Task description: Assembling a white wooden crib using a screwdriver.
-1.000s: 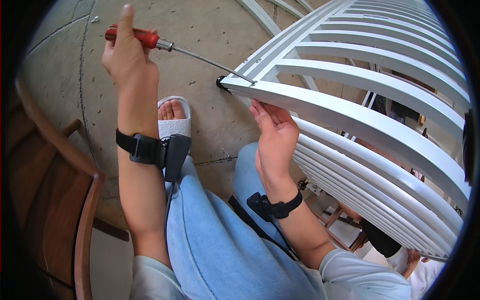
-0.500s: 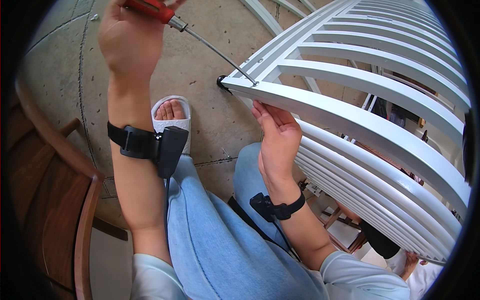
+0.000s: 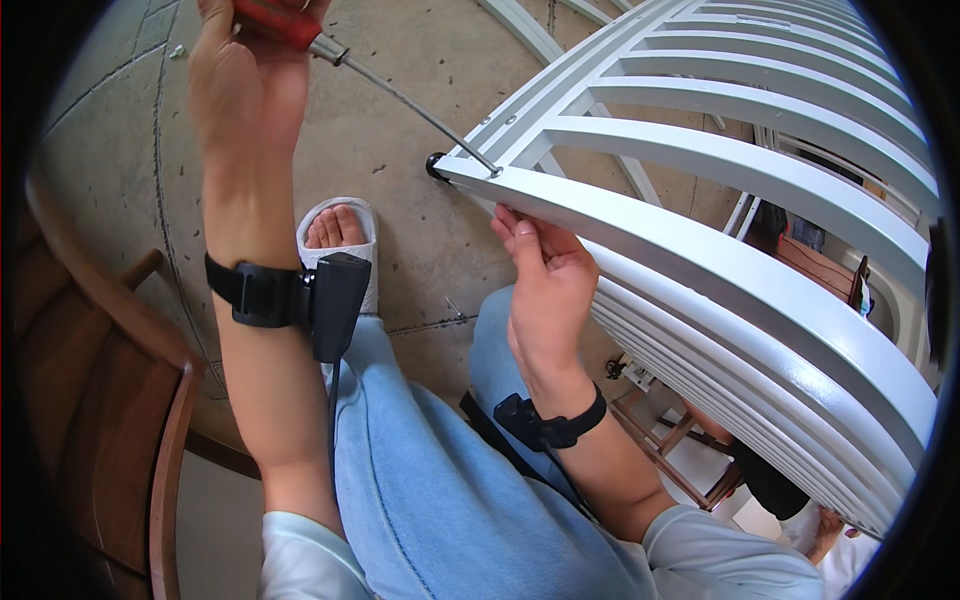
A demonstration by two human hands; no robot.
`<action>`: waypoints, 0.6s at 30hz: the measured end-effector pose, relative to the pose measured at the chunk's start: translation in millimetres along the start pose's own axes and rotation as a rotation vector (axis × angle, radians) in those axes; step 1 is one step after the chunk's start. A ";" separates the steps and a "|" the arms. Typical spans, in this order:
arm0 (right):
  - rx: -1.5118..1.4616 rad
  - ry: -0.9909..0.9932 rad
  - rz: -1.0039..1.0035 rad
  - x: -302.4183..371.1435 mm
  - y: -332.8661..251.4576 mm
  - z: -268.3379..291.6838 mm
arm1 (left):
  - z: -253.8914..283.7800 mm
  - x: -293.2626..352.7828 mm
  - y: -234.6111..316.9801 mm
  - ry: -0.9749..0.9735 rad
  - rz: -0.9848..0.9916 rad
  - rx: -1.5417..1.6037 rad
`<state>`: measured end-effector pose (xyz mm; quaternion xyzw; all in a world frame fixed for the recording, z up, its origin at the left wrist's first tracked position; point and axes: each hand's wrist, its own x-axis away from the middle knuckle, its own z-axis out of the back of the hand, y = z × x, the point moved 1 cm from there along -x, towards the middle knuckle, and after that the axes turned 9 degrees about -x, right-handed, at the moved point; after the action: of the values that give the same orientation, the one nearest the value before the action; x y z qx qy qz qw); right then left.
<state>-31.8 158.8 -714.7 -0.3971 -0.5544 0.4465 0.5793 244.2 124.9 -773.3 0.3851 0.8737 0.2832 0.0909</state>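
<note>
In my left hand [image 3: 248, 95], at the upper left, is a screwdriver [image 3: 400, 98] with a red handle; my fingers are wrapped round the handle, which the frame's top edge partly cuts off. Its long metal shaft slants down to the right, and the tip meets a screw spot near the corner of a white slatted frame [image 3: 680, 215]. My right hand [image 3: 550, 280] is at the underside of the frame's near rail, fingertips pressed against it by that corner. A black cap [image 3: 436, 167] covers the corner's end.
A dark brown wooden chair [image 3: 100, 400] stands close on my left. More white bars [image 3: 520, 30] lie on the concrete floor [image 3: 400, 240] beyond the frame. Under the frame at the lower right, another person's hand [image 3: 826, 535] and a wooden stool [image 3: 670, 435] show.
The left hand has turned a little on the red handle and shifted slightly left. The frame's corner and my right hand appear slightly further left too; the screwdriver tip stays on the same spot.
</note>
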 end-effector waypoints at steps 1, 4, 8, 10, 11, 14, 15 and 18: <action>0.000 0.004 -0.001 -0.6 -0.7 0.9 | -0.3 4.4 0.2 0.198 -0.027 -0.146; -0.022 -0.012 -0.037 -2.0 -1.6 2.7 | -29.9 18.8 8.1 0.409 -0.088 -0.366; -0.043 0.028 -0.057 -3.8 0.5 2.5 | -58.8 16.0 5.3 0.429 -0.060 -0.568; -0.055 0.038 -0.060 -3.5 2.1 1.5 | -36.9 6.4 -4.0 0.447 0.048 -0.564; -0.048 0.039 -0.066 -3.5 3.4 1.7 | -20.6 5.3 -5.4 0.443 0.047 -0.562; -0.062 0.035 -0.080 1.9 4.9 -3.4 | 13.9 1.5 1.9 -0.534 0.240 0.336; -0.072 0.031 -0.065 -0.7 4.7 -1.7 | 13.2 1.8 0.6 -0.535 0.242 0.351; -0.064 0.053 -0.047 -4.4 4.2 2.2 | 16.0 7.0 1.7 -0.019 0.115 -0.120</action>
<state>-34.3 155.7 -719.9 -0.4143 -0.5620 0.4039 0.5911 246.5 137.6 -785.1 0.4311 0.8306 0.3361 0.1056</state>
